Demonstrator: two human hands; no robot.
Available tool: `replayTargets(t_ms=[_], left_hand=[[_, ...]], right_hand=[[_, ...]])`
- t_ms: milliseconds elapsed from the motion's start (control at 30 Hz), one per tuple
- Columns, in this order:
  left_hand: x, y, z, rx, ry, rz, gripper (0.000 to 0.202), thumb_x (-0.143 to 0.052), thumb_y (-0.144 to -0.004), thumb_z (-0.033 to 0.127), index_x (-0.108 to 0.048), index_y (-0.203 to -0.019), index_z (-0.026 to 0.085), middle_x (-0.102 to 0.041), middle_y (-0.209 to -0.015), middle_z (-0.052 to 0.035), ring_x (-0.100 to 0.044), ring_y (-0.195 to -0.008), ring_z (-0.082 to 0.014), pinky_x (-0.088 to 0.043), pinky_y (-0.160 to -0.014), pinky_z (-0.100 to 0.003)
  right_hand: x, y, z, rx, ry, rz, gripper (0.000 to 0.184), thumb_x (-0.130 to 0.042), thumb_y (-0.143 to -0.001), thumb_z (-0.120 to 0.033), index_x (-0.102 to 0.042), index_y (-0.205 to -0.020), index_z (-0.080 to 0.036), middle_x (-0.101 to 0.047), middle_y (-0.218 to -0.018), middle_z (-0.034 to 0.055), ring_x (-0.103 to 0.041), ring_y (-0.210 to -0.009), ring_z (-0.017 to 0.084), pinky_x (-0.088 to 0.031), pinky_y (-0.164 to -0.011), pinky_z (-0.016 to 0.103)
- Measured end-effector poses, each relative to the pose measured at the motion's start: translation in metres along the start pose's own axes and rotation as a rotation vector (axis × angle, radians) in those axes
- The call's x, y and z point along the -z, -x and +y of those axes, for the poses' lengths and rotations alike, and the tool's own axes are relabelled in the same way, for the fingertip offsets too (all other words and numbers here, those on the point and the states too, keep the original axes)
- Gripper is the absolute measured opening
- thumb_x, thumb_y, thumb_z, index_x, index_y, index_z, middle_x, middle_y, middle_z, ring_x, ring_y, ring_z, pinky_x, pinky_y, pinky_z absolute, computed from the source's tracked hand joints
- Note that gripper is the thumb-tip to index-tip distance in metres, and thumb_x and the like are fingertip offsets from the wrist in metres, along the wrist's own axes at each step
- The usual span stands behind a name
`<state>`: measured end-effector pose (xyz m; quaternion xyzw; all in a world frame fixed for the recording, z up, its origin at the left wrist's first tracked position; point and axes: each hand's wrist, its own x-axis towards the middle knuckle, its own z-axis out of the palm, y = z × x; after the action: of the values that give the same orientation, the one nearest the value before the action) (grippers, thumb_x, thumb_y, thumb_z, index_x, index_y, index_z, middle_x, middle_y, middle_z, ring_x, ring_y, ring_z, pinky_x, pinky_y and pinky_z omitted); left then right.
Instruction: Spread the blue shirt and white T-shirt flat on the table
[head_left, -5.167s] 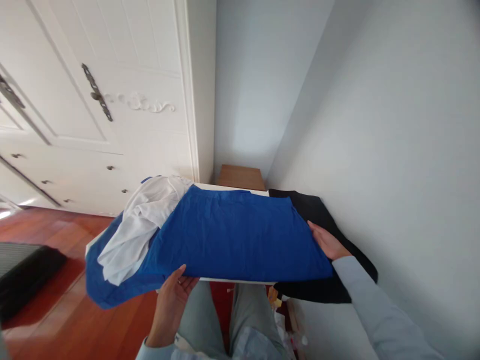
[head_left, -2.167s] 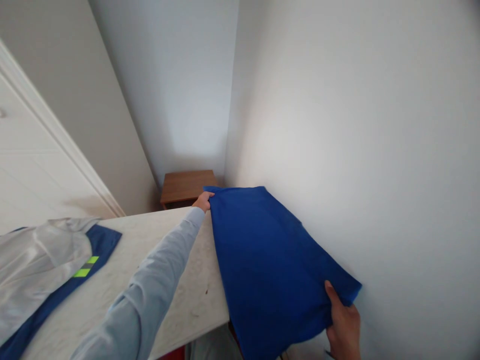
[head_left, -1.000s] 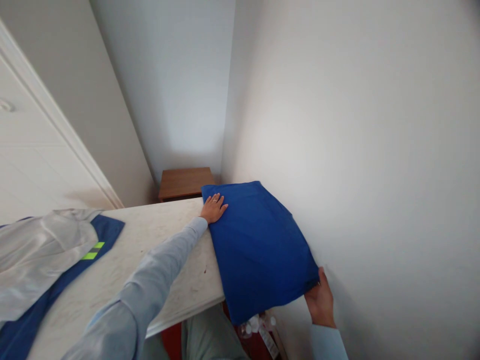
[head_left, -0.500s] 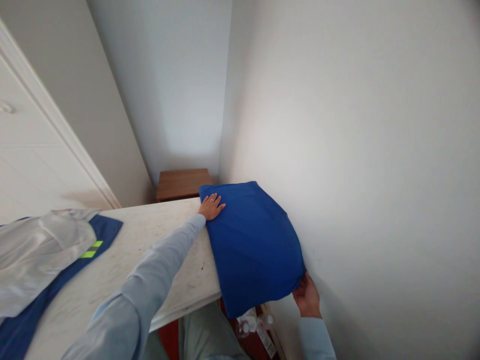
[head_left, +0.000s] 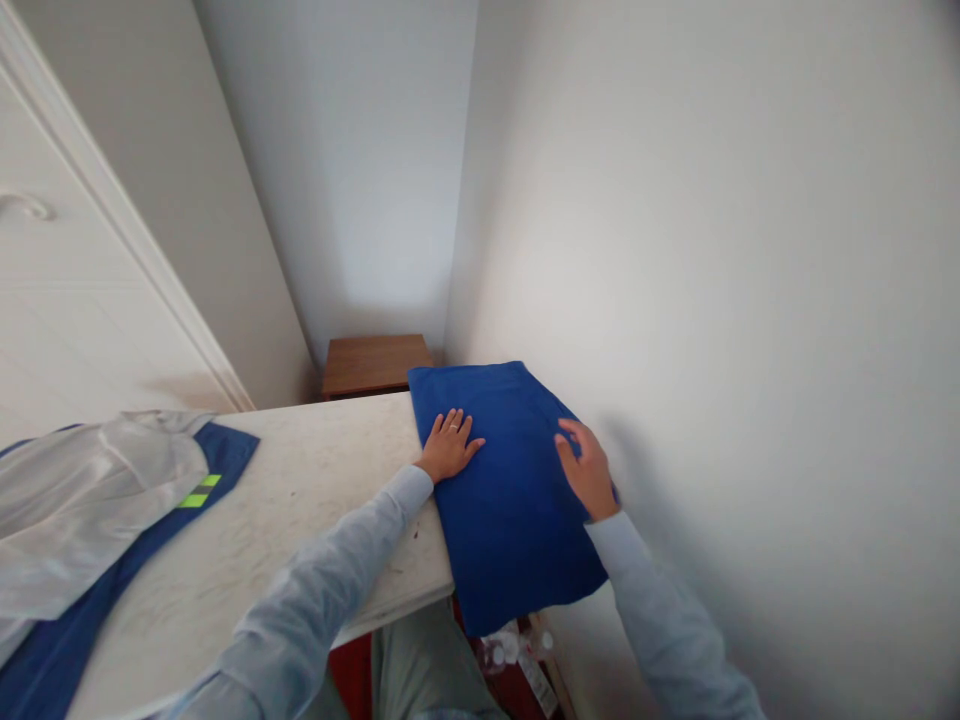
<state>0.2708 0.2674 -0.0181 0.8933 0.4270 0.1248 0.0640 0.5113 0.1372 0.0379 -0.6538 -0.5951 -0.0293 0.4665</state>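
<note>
Left hand [head_left: 451, 447] lies spread on the blue cloth [head_left: 517, 520], palm down, fingers fanned and thumb held out to the side, near the cloth's left edge. A thin ring [head_left: 454, 428] shows on one finger. Right hand [head_left: 586, 470] is over the cloth's right side, close to the wall [head_left: 735, 300]; its fingers are loosely bent, with a gap between thumb and forefinger and nothing pinched there. Whether it touches the fabric or hangs just above it, I cannot tell. Both arms wear light blue-grey sleeves [head_left: 300, 595].

The blue cloth covers the right-hand end of a pale, marked table [head_left: 322, 480]. Its far edge reaches the table's back, its right side runs along the wall, and its near end hangs past the front edge, beside the person's grey-green trousers [head_left: 420, 660]. The surface looks mostly smooth.

Well apart from it, at the left of the table, a crumpled whitish garment [head_left: 97, 490] lies on top of a darker blue garment [head_left: 234, 448], which carries yellow-green bands [head_left: 201, 491] near its corner. Behind the table, in the corner of the room, stands a low brown wooden piece of furniture [head_left: 375, 362]. A white panelled cabinet [head_left: 82, 340] rises at the left. Below the cloth's hanging end, clear bottles [head_left: 493, 656] are partly visible near the floor
</note>
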Motion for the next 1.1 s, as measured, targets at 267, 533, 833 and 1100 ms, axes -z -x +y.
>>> replayTargets(t_ms=[267,533,833,1100], left_hand=[[0.0,0.002,-0.005,-0.007,0.016,0.026,0.072,-0.021,-0.1,0.059,-0.044,-0.149,0.01,-0.037,-0.156,-0.0168,-0.028,-0.148,-0.0303,-0.018,-0.122,-0.049],[-0.003,0.003,-0.005,-0.005,0.048,0.06,0.071,-0.023,-0.1,0.059,-0.046,-0.147,0.011,-0.04,-0.155,-0.0167,-0.03,-0.147,-0.03,-0.019,-0.122,-0.049],[0.0,0.003,-0.005,0.001,0.086,0.054,0.069,-0.029,-0.1,0.058,-0.048,-0.146,0.01,-0.041,-0.154,-0.0175,-0.031,-0.147,-0.03,-0.019,-0.122,-0.048],[-0.002,0.003,-0.006,-0.012,0.101,0.058,0.069,-0.03,-0.1,0.058,-0.048,-0.146,0.01,-0.04,-0.154,-0.0182,-0.031,-0.147,-0.0308,-0.018,-0.122,-0.049]], right_hand=[[-0.101,-0.09,0.077,-0.016,0.355,-0.47,0.055,-0.049,-0.095,-0.041,-0.055,-0.136,-0.006,-0.045,-0.151,0.0204,-0.037,-0.144,0.03,-0.03,-0.119,0.046],[-0.115,-0.078,0.107,-0.059,0.419,-0.426,0.061,-0.041,-0.098,-0.047,-0.052,-0.139,-0.004,-0.043,-0.151,0.0215,-0.036,-0.144,0.032,-0.027,-0.121,0.047],[-0.113,-0.075,0.108,-0.07,0.422,-0.319,0.05,-0.039,-0.099,-0.041,-0.061,-0.129,-0.007,-0.054,-0.143,0.0196,-0.044,-0.138,0.03,-0.031,-0.118,0.046],[-0.108,-0.078,0.112,-0.121,0.36,-0.358,0.049,-0.041,-0.099,-0.043,-0.06,-0.129,-0.01,-0.059,-0.137,0.0186,-0.052,-0.132,0.027,-0.037,-0.114,0.043]])
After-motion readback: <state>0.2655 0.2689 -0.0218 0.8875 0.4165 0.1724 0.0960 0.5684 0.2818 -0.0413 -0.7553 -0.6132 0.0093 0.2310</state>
